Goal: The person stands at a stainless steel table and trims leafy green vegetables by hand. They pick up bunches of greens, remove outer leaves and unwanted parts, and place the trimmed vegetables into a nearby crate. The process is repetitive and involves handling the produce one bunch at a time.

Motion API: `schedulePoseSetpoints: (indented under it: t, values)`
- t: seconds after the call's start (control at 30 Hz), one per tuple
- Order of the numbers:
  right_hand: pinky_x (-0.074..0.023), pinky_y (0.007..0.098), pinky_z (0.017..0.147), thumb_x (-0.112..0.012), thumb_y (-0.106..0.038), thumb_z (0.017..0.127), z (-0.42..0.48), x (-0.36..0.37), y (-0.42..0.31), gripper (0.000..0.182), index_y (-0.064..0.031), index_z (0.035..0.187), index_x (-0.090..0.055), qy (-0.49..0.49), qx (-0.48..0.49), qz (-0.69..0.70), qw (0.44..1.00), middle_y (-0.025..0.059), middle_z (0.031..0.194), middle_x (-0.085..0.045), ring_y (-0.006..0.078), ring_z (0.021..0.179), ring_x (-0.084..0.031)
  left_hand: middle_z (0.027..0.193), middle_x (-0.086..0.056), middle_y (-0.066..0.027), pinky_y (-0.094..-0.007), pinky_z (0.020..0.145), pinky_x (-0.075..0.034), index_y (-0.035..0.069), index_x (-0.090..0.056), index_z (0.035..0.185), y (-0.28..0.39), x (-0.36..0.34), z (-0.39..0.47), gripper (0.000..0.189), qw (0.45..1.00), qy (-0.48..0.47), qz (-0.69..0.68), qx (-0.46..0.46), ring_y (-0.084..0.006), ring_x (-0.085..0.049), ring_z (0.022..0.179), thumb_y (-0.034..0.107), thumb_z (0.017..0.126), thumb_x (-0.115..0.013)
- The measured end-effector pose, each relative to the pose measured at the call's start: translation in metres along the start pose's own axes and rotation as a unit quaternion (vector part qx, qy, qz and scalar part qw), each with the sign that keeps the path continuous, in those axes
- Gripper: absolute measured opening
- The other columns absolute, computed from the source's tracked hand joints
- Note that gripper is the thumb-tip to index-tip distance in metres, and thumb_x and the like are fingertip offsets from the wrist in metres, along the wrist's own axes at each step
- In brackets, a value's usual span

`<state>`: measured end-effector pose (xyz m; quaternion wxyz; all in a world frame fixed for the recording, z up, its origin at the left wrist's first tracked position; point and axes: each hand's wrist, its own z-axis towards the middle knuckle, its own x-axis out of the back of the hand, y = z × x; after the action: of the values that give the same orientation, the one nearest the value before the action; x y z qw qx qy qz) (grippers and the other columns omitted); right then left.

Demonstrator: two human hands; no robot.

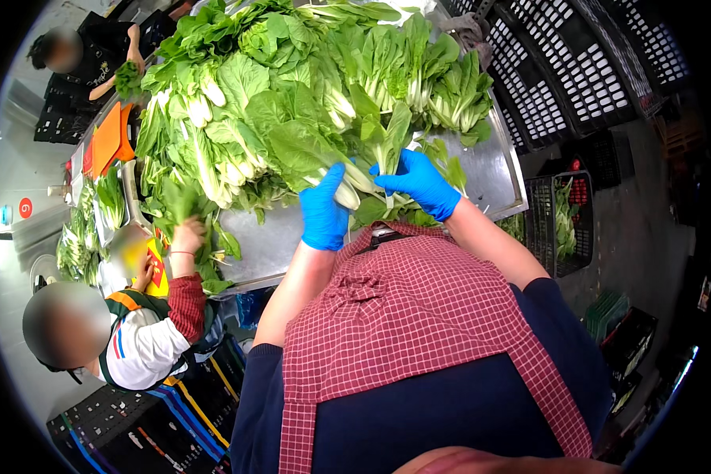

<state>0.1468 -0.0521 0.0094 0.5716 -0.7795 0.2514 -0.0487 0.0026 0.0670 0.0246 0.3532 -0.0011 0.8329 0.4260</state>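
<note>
In a blue glove, my left hand [324,210] is closed around the pale stems of a leafy green [308,151], its broad leaves pointing up and away from me. My right hand [420,183], gloved the same way, pinches the stem of a smaller leafy green [385,139] beside it. Both hands are over the near edge of a metal table [260,243]. Beyond them lies a large heap of leafy greens [237,89] with white stems. Some loose leaves [370,210] lie beneath and between my hands.
A co-worker [148,332] at the left handles greens at the same table; another person [95,59] stands at the far left. Black plastic crates [569,65] rise at the right. A crate with greens [560,222] sits lower right. An orange sheet [109,139] lies at the left.
</note>
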Motion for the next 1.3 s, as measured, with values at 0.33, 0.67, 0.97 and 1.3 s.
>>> schedulePoseSetpoints:
  t: [0.33,0.67,0.97,1.3]
  values:
    - [-0.0496,0.0287,0.077,-0.071,-0.014,0.081,-0.006,0.007,0.007,0.036,0.0007,0.112,-0.06,-0.002,0.011,0.012,1.0,0.0073,0.095,-0.066,0.0141,0.083,-0.062,0.104,-0.063,-0.011,-0.0339,0.083,-0.05,-0.002,-0.058,0.112,0.004,0.008,-0.007,0.027,1.0,0.018,-0.007,-0.007,-0.0206,-0.062,0.094,0.005,0.086,-0.063]
    - [-0.0506,0.0344,0.074,-0.069,-0.031,0.078,-0.006,0.001,-0.009,0.06,-0.0088,0.13,-0.048,0.034,0.056,-0.365,0.929,0.0125,0.117,-0.06,0.0265,0.083,-0.064,0.104,-0.061,-0.0094,-0.0327,0.078,-0.052,0.002,-0.055,0.115,0.002,0.008,-0.004,0.033,0.999,0.028,-0.016,-0.034,-0.0189,-0.062,0.092,0.002,0.084,-0.066]
    - [-0.0512,0.0362,0.078,-0.067,-0.028,0.08,0.006,-0.03,0.008,0.047,-0.0056,0.12,-0.058,-0.043,0.024,-0.262,0.964,0.0184,0.1,-0.066,0.0287,0.087,-0.065,0.105,-0.06,-0.0069,-0.0299,0.08,-0.049,0.002,-0.054,0.118,-0.004,0.021,-0.009,0.032,0.997,0.044,0.052,-0.046,-0.0172,-0.06,0.093,0.001,0.086,-0.06]
    - [-0.0504,0.04,0.07,-0.059,-0.033,0.085,0.012,-0.044,0.017,0.028,-0.0088,0.095,-0.067,-0.155,0.111,-0.401,0.896,0.015,0.091,-0.066,0.0334,0.082,-0.063,0.109,-0.059,-0.0095,-0.0347,0.088,-0.048,0.001,-0.052,0.121,0.001,0.031,-0.023,0.037,0.995,0.056,-0.04,-0.071,-0.0217,-0.06,0.097,-0.002,0.085,-0.06]
